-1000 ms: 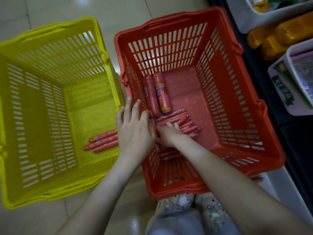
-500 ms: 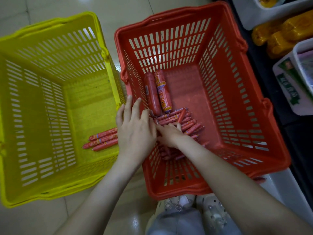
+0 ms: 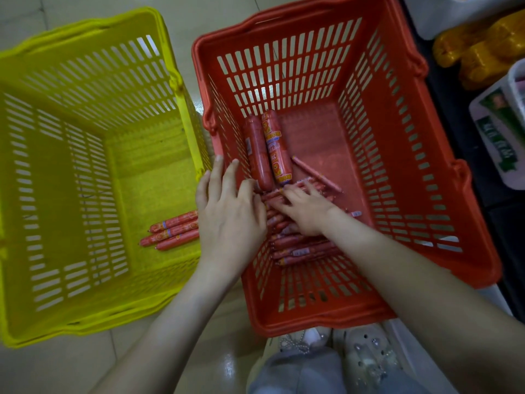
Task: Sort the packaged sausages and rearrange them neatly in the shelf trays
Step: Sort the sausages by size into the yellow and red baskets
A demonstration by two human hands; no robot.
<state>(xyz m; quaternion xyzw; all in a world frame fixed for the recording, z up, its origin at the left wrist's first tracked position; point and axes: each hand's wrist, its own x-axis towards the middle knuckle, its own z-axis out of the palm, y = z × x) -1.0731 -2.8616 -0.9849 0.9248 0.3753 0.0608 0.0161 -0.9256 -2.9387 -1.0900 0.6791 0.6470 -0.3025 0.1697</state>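
Where bare, glossy pale floor tiles

The right hand lies over the pile of thin sausages in the red basket and covers its middle; the thumb is out of sight, so whether it pinches one cannot be told. The left hand hides the right ends of the small bundle in the yellow basket, whose left side the picture's edge cuts off. Print on the two thick sausages is too small to read (only orange and yellow patches show). At the right edge a white tray is cut off, its green label blurred
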